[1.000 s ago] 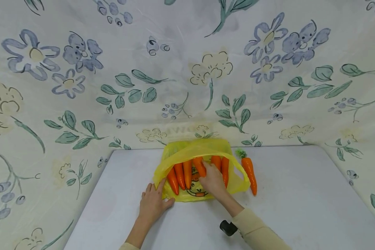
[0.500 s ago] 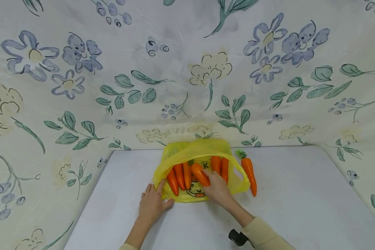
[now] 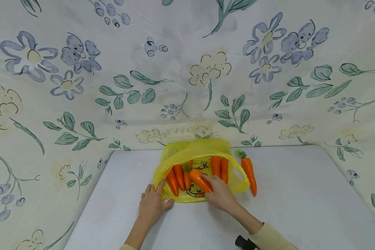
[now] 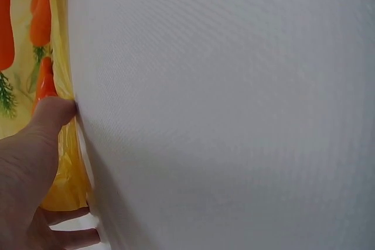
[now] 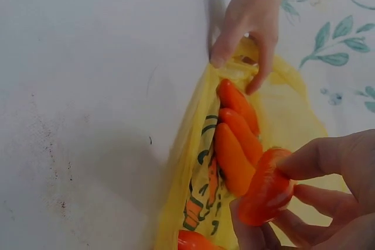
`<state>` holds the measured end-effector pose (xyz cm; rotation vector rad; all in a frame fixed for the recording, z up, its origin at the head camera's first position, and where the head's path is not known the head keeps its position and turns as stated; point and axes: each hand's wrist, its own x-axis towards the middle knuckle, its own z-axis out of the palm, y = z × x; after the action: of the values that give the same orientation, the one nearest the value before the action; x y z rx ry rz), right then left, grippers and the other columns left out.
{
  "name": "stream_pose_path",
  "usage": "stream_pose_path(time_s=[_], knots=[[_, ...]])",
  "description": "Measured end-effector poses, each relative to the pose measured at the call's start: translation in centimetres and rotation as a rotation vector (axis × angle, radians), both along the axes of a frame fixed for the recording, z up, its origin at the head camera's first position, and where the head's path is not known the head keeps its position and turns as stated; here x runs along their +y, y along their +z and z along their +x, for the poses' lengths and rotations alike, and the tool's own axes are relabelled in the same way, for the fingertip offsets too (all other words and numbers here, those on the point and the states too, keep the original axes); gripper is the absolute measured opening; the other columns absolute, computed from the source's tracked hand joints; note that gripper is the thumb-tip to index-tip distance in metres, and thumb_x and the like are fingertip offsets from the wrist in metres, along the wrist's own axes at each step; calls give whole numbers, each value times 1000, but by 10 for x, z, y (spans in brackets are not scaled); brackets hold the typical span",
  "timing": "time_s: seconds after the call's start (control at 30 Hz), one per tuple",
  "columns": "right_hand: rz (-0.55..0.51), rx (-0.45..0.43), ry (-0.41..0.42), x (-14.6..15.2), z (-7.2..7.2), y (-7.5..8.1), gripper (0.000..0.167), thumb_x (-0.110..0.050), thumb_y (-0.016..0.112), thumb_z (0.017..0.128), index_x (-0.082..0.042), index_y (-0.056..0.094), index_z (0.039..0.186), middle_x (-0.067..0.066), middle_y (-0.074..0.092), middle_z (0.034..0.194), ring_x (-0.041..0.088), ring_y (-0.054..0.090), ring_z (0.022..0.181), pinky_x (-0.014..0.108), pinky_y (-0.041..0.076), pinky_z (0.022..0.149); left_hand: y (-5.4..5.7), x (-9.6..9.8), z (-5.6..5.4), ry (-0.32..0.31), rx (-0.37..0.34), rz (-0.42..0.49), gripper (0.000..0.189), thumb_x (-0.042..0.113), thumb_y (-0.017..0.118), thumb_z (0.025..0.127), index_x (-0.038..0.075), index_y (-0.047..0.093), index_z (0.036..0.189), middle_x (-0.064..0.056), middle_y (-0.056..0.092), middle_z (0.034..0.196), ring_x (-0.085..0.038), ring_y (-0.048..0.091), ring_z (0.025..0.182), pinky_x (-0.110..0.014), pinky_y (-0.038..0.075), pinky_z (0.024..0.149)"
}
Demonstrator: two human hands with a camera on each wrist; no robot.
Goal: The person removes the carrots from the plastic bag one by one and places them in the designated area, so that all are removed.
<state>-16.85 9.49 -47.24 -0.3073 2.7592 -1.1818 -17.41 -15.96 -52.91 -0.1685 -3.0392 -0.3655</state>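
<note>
A yellow plastic bag (image 3: 193, 152) lies on its side with its mouth towards me. My right hand (image 3: 220, 194) grips an orange carrot (image 3: 200, 181) in the mouth, its thick end pointing down in the right wrist view, between thumb and fingers (image 5: 319, 153). Left of it in the bag lie several carrots (image 3: 172, 182); two more carrots (image 3: 216, 166) are to its right. My left hand (image 3: 151, 206) rests at the bag's left front edge, thumb and fingers spread. In the left wrist view its thumb (image 4: 53, 112) presses the yellow rim.
One carrot with a green top (image 3: 249, 176) lies outside, right of the bag. Behind the white table (image 3: 300, 194) hangs a floral cloth (image 3: 187, 86). A black camera (image 3: 245, 242) is on my right wrist.
My right hand has drawn back towards me and slightly right, bringing the carrot away from the back of the bag. More of the bag's printed lettering shows. The left hand stays in place.
</note>
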Motion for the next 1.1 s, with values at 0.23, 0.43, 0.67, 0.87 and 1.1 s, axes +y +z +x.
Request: stream_pose_path(time_s=[0.23,0.43,0.67,0.87,1.1], knots=[[-4,8,24,6,9,6,65,4,66,77,-7,55,140,12,59,109,20,47,80,29,41,64,-1,0,1,-2,3,4,81,48,76,77,11,49,144,-32,56,125,-47,50,122,-67,44,92],[-25,17,40,12,17,9,60,2,68,80,-8,57,138,13,61,118,21,50,87,32,46,73,-1,1,2,0,9,-3,81,48,76,77,11,49,144,-31,57,123,-45,50,120,-64,46,90],[-37,9,109,18,27,13,59,0,68,83,-13,57,139,8,62,119,19,52,89,32,47,76,0,2,4,2,9,-2,81,48,75,78,11,48,144,-33,55,125,-47,49,123,-66,45,92],[-60,-11,159,19,35,17,60,-1,68,83,-14,56,140,6,60,117,17,51,90,30,49,77,-1,3,8,13,13,4,81,48,76,78,11,49,144,-32,56,122,-46,50,121,-66,45,92],[-85,14,175,21,39,20,60,-1,69,83,-16,56,140,6,59,121,17,51,91,29,48,77,-4,6,13,19,16,10,80,47,75,78,11,49,144,-33,55,123,-48,49,123,-69,43,93]])
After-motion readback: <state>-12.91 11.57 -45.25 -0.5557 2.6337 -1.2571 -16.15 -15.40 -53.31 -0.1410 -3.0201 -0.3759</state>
